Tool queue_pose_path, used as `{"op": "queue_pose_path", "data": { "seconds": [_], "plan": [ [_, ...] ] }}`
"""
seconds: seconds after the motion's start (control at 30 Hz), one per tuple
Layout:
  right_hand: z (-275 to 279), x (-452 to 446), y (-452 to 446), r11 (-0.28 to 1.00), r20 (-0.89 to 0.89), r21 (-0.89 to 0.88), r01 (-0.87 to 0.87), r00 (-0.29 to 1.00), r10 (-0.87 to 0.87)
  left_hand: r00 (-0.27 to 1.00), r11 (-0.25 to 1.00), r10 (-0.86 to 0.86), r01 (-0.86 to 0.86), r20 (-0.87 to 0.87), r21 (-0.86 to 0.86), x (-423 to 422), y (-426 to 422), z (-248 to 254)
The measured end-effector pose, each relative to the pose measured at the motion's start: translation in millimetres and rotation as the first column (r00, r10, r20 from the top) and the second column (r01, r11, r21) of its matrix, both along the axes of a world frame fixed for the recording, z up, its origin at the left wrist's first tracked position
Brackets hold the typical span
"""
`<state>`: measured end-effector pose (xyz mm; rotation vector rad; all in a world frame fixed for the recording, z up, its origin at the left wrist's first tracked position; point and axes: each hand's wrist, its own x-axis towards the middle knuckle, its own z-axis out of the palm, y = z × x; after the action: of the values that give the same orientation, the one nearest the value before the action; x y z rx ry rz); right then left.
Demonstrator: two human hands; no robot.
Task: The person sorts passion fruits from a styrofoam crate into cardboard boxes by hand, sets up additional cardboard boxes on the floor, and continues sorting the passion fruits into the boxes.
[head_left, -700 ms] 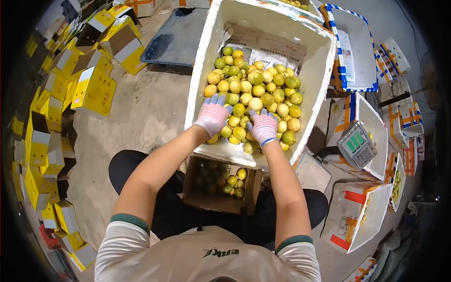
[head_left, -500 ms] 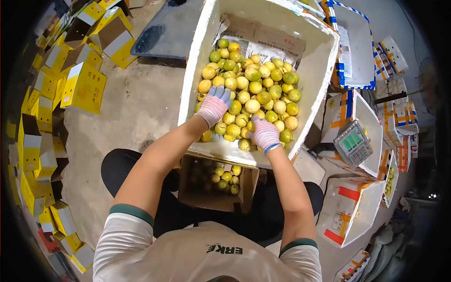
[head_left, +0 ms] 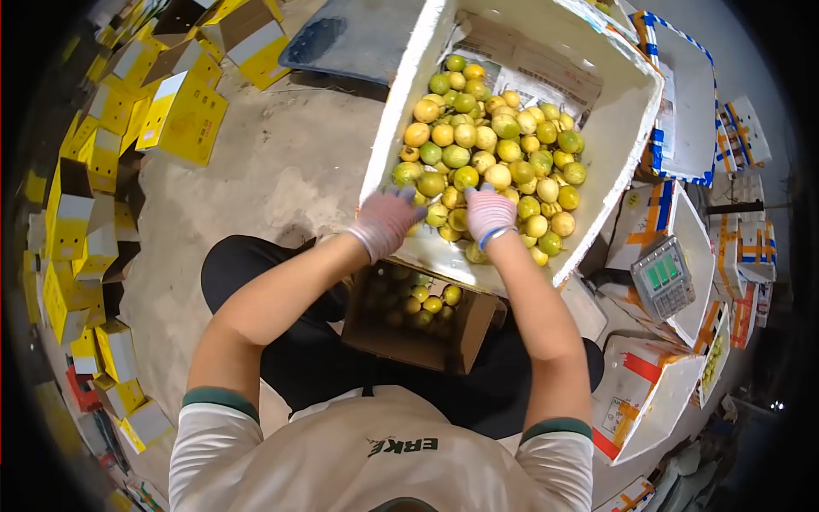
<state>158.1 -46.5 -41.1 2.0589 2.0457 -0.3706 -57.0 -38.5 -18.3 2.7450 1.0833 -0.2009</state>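
Observation:
Many round yellow-green fruits, apparently passion fruit (head_left: 506,150), lie loose in a large white foam box (head_left: 636,128). My left hand (head_left: 388,222), in a striped glove with grey fingertips, is over the box's near left corner. Its slightly blurred fingers are spread at the edge of the pile, with a fruit partly showing beside the palm. My right hand (head_left: 489,213), gloved alike, rests on the near middle of the pile; its fingers bend down and their tips are hidden. Below the box, between my legs, an open brown carton (head_left: 469,337) holds several more fruits.
Yellow cartons (head_left: 192,119) are stacked along the left. At the upper left lies a dark grey tray (head_left: 341,38). On the right stand taped foam boxes (head_left: 636,401) and a scale display (head_left: 661,275). Newspaper (head_left: 554,64) lines the far end of the fruit box.
My view has shifted, so the box appears further right and slightly higher. My left hand has drawn back from the left of the pile toward the near corner; the right stays on the near fruits.

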Motion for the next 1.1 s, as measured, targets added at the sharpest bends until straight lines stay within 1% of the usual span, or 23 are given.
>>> {"op": "queue_pose_path", "data": {
  "seconds": [0.03, 0.07, 0.13, 0.17, 0.2, 0.27, 0.33, 0.4, 0.47, 0.53, 0.57, 0.63, 0.67, 0.73, 0.77, 0.8, 0.87, 0.9, 0.97, 1.0, 1.03, 1.07, 1.1],
  "plan": [
    [4, 3, 1, 0.999, 0.051, -0.041, -0.009, 0.999, 0.011, 0.994, 0.996, -0.062, 0.067, -0.094, 0.055, -4, -8, -5],
    [8, 5, -3, 0.999, 0.064, -0.032, -0.023, 0.998, 0.025, 0.994, 0.996, -0.056, 0.062, -0.091, 0.058, -6, -10, -10],
    [15, 8, -5, 0.996, 0.143, -0.089, -0.004, 0.990, 0.017, 0.956, 0.999, 0.005, -0.014, -0.293, -0.030, -5, -13, -26],
    [13, 10, -5, 0.996, 0.157, -0.091, -0.003, 0.987, 0.017, 0.954, 0.999, 0.043, -0.050, -0.296, -0.015, -1, -8, -40],
    [11, 11, -6, 0.997, 0.186, -0.070, 0.035, 0.982, -0.022, 0.958, 0.999, 0.041, -0.049, -0.285, -0.019, 2, -8, -47],
    [8, 14, -6, 0.995, 0.223, -0.051, 0.080, 0.973, -0.067, 0.976, 0.978, 0.206, -0.203, -0.073, 0.054, 7, -6, -61],
    [9, 15, -7, 0.984, 0.191, -0.046, 0.170, 0.969, -0.158, 0.969, 0.969, 0.248, -0.248, 0.000, -0.015, 16, -1, -64],
    [10, 18, -7, 0.982, 0.171, -0.021, 0.187, 0.969, -0.180, 0.885, 0.919, 0.299, -0.368, -0.356, -0.143, 30, -1, -61],
    [12, 22, -5, 0.978, 0.129, -0.038, 0.204, 0.972, -0.198, 0.871, 0.926, 0.270, -0.352, -0.410, -0.139, 35, 5, -56],
    [22, 25, -14, 0.968, -0.003, 0.020, 0.252, 0.968, -0.252, 0.889, 0.960, 0.135, -0.226, -0.438, -0.163, 29, 6, -28],
    [34, 28, -19, 0.944, -0.088, -0.014, 0.330, 0.940, -0.330, 0.890, 0.959, 0.136, -0.228, -0.435, -0.166, 28, 7, -31],
    [37, 40, -47, 0.939, -0.392, 0.038, 0.343, 0.869, -0.302, 0.897, 0.956, 0.156, -0.243, -0.413, -0.166, 25, 9, -44],
    [39, 45, -57, 0.957, -0.584, -0.136, 0.258, 0.759, -0.288, 0.898, 0.953, 0.162, -0.250, -0.409, -0.173, 20, 11, -51],
    [66, 34, -81, 0.856, -0.692, -0.515, 0.034, 0.573, -0.439, 0.950, 0.981, 0.117, -0.156, -0.291, -0.114, 8, 12, -50],
    [55, 33, -90, 0.915, -0.738, -0.399, -0.062, 0.614, -0.280, 0.953, 0.953, 0.128, -0.194, -0.273, -0.232, 5, 15, -41],
    [51, 28, -91, 0.949, -0.714, -0.315, -0.028, 0.665, -0.218, 0.954, 0.955, 0.120, -0.186, -0.273, -0.232, 2, 15, -25],
    [35, 18, -85, 0.988, -0.572, -0.129, 0.088, 0.807, -0.147, 0.984, 0.896, 0.177, -0.163, -0.006, -0.412, -8, 17, 3],
    [23, 12, -77, 0.990, -0.522, -0.052, 0.129, 0.842, -0.137, 0.983, 0.832, 0.185, -0.159, -0.005, -0.531, -11, 20, 16],
    [-6, 2, -60, 0.983, -0.431, 0.083, 0.164, 0.895, -0.113, 0.976, 0.654, 0.079, 0.102, 0.203, -0.749, -21, 23, -2],
    [-16, -5, -52, 0.983, -0.366, 0.077, 0.168, 0.922, -0.129, 0.968, 0.586, 0.046, 0.173, 0.246, -0.792, -21, 17, -9],
    [-18, -14, -45, 0.983, -0.298, 0.070, 0.171, 0.944, -0.143, 0.969, 0.586, 0.040, 0.174, 0.242, -0.792, -18, 10, -6],
    [-19, -21, -38, 0.976, -0.238, 0.050, 0.211, 0.952, -0.194, 0.959, 0.547, -0.151, 0.284, 0.241, -0.787, -11, 0, -3],
    [-26, -22, -36, 0.981, -0.219, 0.064, 0.186, 0.961, -0.168, 0.912, 0.487, -0.333, 0.383, 0.239, -0.785, -7, -10, -1]
  ]
}}
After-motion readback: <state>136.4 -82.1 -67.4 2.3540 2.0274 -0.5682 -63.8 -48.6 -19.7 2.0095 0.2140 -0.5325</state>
